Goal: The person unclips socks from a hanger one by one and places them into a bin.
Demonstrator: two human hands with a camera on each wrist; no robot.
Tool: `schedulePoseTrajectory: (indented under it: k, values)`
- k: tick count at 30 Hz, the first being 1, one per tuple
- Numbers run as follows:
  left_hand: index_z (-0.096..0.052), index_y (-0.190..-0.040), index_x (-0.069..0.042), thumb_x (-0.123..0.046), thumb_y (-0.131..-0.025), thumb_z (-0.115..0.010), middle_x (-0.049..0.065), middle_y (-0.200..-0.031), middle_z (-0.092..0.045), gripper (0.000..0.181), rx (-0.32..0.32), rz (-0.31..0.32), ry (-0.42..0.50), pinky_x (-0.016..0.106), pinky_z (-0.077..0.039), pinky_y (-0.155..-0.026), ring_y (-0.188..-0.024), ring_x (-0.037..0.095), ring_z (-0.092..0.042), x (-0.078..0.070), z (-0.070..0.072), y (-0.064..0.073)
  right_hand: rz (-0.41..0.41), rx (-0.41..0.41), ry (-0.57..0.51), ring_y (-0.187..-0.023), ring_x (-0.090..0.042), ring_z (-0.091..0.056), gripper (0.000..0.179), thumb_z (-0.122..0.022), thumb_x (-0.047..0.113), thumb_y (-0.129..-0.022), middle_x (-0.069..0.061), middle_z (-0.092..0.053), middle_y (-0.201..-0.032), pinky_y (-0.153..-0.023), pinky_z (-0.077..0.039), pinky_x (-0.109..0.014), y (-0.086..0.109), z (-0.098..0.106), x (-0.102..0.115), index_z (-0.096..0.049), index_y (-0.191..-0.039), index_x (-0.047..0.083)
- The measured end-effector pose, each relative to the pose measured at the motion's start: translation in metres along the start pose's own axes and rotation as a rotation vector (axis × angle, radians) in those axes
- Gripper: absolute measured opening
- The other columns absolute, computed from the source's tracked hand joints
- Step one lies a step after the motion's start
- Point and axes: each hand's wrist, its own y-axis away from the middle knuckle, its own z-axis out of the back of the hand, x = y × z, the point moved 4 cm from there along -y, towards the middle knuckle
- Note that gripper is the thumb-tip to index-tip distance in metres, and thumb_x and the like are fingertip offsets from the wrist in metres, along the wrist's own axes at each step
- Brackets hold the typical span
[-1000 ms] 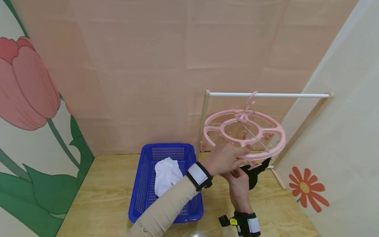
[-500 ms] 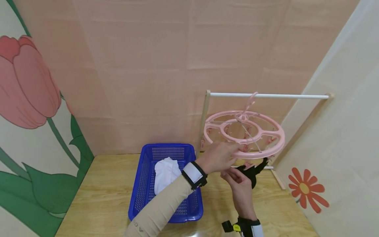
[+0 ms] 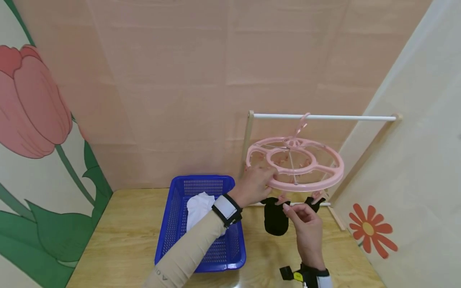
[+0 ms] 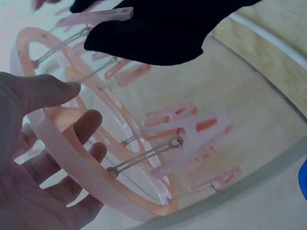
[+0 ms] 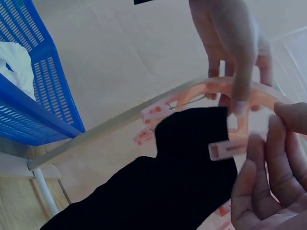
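Note:
My left hand (image 3: 253, 186) grips the rim of a pink round clip hanger (image 3: 307, 187), thumb and fingers around it in the left wrist view. A black sock (image 3: 276, 218) hangs below the rim, held by a pink peg (image 5: 225, 150). Another black piece (image 3: 314, 203) hangs to its right, partly behind my right hand (image 3: 307, 230). That hand is just under the rim, its fingers (image 5: 268, 167) loosely bent beside the peg and sock. Nothing shows between them.
The hanger hooks over a white rod (image 3: 345, 117) on a wooden stand. Left of it, a blue plastic basket (image 3: 165, 232) holds white cloth (image 3: 199, 206). Several unused pegs (image 4: 201, 129) dangle under the hanger. A papered wall (image 3: 162, 88) stands behind.
The hanger has turned, its near rim moving left with my left hand. The black sock has swung left and hangs apart from my right hand's palm. My right hand has shifted right.

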Motion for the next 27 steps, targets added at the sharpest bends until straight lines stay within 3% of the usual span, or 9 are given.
schedulePoseTrajectory:
  k: [4,7,10,14,17,21,27]
  values:
    - [-0.069,-0.110,-0.015,-0.010,-0.090,-0.077,-0.003,-0.106,-0.075,0.022,-0.024,0.018,0.052,0.036,-0.051,-0.100,-0.105,0.020,-0.070,0.008,-0.001,0.001,0.034,-0.022,-0.006,-0.085,-0.010,-0.072,0.023,-0.082,-0.002,-0.087,0.002,-0.075,-0.088,-0.078,-0.058,-0.020,-0.002,-0.005,0.001,-0.066,-0.101,-0.012]
    - [-0.069,-0.109,-0.016,-0.009,-0.090,-0.077,-0.005,-0.103,-0.076,0.022,-0.028,0.029,0.055,0.037,-0.051,-0.098,-0.101,0.020,-0.070,0.013,-0.001,0.002,0.035,0.014,0.016,-0.102,-0.015,-0.072,0.038,-0.082,-0.002,-0.087,0.001,-0.074,-0.108,-0.086,-0.059,-0.019,-0.003,-0.011,0.000,-0.064,-0.119,-0.010]
    - [-0.068,-0.109,-0.018,-0.010,-0.092,-0.075,-0.007,-0.102,-0.077,0.020,-0.024,0.041,0.051,0.037,-0.052,-0.099,-0.104,0.021,-0.071,0.016,-0.002,0.003,0.022,0.041,0.103,-0.120,-0.016,-0.066,0.049,-0.083,0.005,-0.088,-0.001,-0.069,-0.126,-0.098,-0.055,-0.019,-0.007,-0.017,-0.001,-0.064,-0.133,0.000]
    - [-0.066,-0.110,-0.017,-0.008,-0.094,-0.072,-0.007,-0.104,-0.075,0.019,-0.016,0.053,0.067,0.039,-0.051,-0.103,-0.109,0.020,-0.071,0.020,-0.003,0.004,0.008,0.092,0.235,-0.137,-0.016,-0.057,0.056,-0.085,0.019,-0.090,-0.001,-0.065,-0.143,-0.119,-0.043,-0.030,-0.013,-0.023,-0.003,-0.063,-0.140,0.014]
    - [-0.066,-0.111,-0.018,-0.005,-0.093,-0.071,-0.008,-0.102,-0.075,0.022,-0.016,0.058,0.079,0.040,-0.050,-0.105,-0.111,0.020,-0.071,0.021,-0.003,0.004,0.005,0.138,0.268,-0.146,-0.018,-0.052,0.058,-0.085,0.024,-0.090,-0.002,-0.063,-0.149,-0.127,-0.035,-0.042,-0.016,-0.026,-0.004,-0.063,-0.143,0.018]
    - [-0.066,-0.109,-0.019,0.000,-0.090,-0.070,-0.008,-0.100,-0.075,0.027,-0.030,0.061,0.086,0.041,-0.051,-0.105,-0.111,0.020,-0.071,0.024,-0.003,0.003,0.006,0.191,0.252,-0.149,-0.017,-0.050,0.057,-0.082,0.022,-0.092,-0.004,-0.061,-0.152,-0.129,-0.032,-0.044,-0.018,-0.030,-0.004,-0.062,-0.146,0.019]
    - [-0.066,-0.108,-0.018,0.005,-0.090,-0.067,-0.006,-0.100,-0.075,0.029,-0.041,0.067,0.111,0.042,-0.052,-0.099,-0.104,0.019,-0.071,0.030,-0.005,0.003,0.015,0.253,0.210,-0.139,-0.006,-0.058,0.055,-0.077,0.019,-0.096,-0.005,-0.064,-0.149,-0.123,-0.039,-0.025,-0.019,-0.035,-0.003,-0.060,-0.148,0.020]
